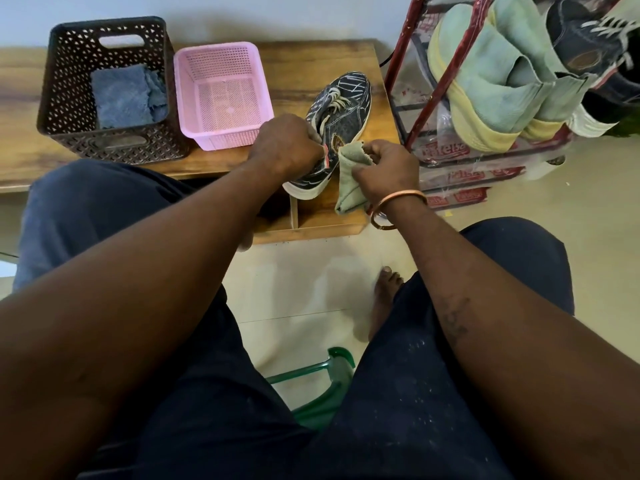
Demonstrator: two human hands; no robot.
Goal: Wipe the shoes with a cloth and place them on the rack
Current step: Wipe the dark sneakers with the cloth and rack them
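A dark patterned sneaker (346, 109) with pale laces and a white sole lies on the wooden table (311, 57), its heel toward me. My left hand (287, 143) grips the shoe at its heel collar. My right hand (384, 168) pinches a folded greenish cloth (349, 181) that hangs right beside the shoe's heel. The shoe rack (408, 84) with red bars stands at the right and holds a pair of green and yellow shoes (485, 84) and a dark sneaker (585, 39).
A dark perforated basket (69, 109) with a blue cloth (128, 98) inside sits at the table's left. A pink basket (263, 88) stands beside it. A green stool (322, 375) shows between my legs, above the pale floor.
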